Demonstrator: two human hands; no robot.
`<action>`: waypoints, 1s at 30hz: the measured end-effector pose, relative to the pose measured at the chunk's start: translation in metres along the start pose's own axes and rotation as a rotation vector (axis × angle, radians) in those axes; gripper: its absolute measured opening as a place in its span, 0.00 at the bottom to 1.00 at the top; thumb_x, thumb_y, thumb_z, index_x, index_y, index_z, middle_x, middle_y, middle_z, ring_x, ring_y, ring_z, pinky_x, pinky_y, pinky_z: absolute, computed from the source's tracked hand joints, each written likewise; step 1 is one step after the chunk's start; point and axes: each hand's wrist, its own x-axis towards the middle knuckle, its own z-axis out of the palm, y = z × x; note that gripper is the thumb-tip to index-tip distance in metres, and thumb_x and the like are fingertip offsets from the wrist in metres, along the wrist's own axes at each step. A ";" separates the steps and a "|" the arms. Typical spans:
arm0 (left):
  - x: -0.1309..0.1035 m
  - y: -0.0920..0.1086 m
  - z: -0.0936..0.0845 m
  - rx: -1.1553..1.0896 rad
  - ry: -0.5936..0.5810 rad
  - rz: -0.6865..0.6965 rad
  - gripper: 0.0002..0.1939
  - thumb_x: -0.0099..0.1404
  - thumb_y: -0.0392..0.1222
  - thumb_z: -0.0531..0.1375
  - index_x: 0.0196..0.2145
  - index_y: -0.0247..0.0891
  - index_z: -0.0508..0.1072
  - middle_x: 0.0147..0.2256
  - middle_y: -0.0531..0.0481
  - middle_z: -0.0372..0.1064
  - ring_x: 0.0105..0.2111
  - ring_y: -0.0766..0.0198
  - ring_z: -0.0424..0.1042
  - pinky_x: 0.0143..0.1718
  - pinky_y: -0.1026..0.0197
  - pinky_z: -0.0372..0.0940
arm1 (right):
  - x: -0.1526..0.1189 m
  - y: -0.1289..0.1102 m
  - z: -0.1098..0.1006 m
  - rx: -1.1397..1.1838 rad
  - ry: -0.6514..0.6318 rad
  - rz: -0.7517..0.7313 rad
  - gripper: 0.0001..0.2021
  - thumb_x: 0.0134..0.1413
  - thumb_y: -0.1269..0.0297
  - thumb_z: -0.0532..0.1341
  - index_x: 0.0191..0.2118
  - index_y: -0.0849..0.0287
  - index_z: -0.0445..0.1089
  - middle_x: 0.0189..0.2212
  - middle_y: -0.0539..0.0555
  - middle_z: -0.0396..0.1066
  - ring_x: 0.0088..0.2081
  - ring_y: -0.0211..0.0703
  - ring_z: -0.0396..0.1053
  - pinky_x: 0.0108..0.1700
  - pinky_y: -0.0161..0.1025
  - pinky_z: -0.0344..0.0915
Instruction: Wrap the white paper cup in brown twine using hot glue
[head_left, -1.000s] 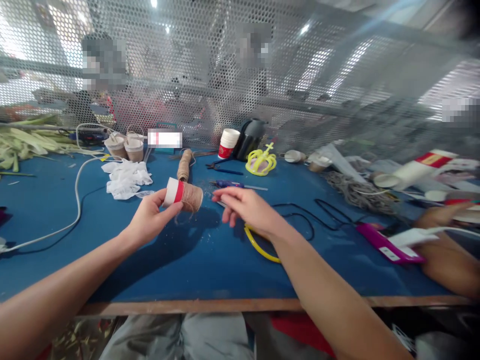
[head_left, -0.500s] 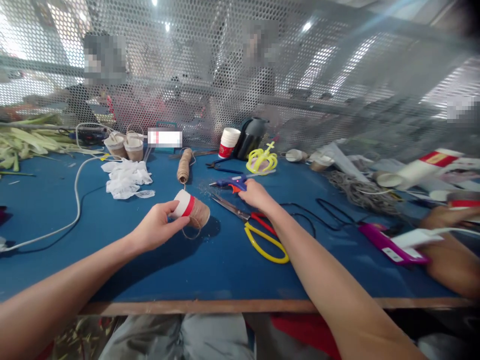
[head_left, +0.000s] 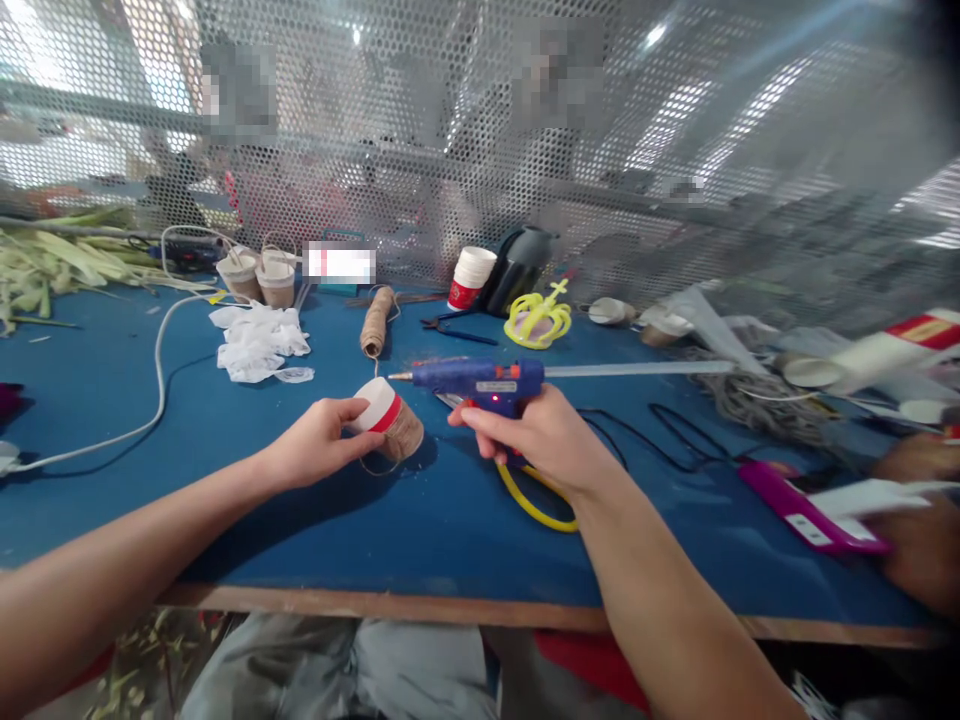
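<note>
My left hand is closed around a paper cup, tilted on its side, white with a red band and partly wrapped in brown twine. A strand runs from the cup towards a spool of twine just behind it. In my right hand is a blue glue gun, lifted above the table, with a long clear glue stick out of its back and a small red light lit. Its nozzle points left, close above the cup's edge; I cannot tell whether they touch. Scissors with a yellow handle lie partly hidden under this hand.
Behind lie pliers, stacked paper cups, a dark jug and a yellow crown-shaped piece. Crumpled white plastic and two twine-wrapped cups are left. A purple power strip sits right, beside another person's hand.
My right hand has lifted the glue gun off the table and brought its nozzle left, near the cup. My left hand still holds the cup. The view has shifted slightly.
</note>
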 end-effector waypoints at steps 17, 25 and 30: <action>0.003 0.000 0.000 -0.137 0.027 -0.058 0.13 0.57 0.44 0.56 0.34 0.31 0.73 0.34 0.44 0.75 0.35 0.56 0.73 0.39 0.58 0.66 | -0.010 0.005 0.010 -0.670 0.041 -0.374 0.04 0.48 0.68 0.56 0.27 0.57 0.67 0.25 0.52 0.71 0.27 0.42 0.68 0.31 0.38 0.64; 0.003 0.000 0.000 -0.062 0.070 -0.013 0.14 0.57 0.44 0.56 0.38 0.31 0.69 0.34 0.45 0.75 0.34 0.57 0.73 0.36 0.59 0.66 | -0.011 0.006 0.013 -0.682 0.086 -0.390 0.04 0.48 0.67 0.55 0.26 0.57 0.64 0.23 0.51 0.70 0.26 0.41 0.67 0.31 0.36 0.63; 0.003 0.000 0.000 -0.039 0.077 -0.004 0.13 0.57 0.43 0.56 0.38 0.32 0.69 0.33 0.46 0.75 0.33 0.58 0.72 0.36 0.59 0.66 | -0.010 0.004 0.014 -0.669 0.067 -0.392 0.03 0.48 0.68 0.56 0.27 0.57 0.65 0.26 0.52 0.71 0.29 0.42 0.68 0.34 0.37 0.64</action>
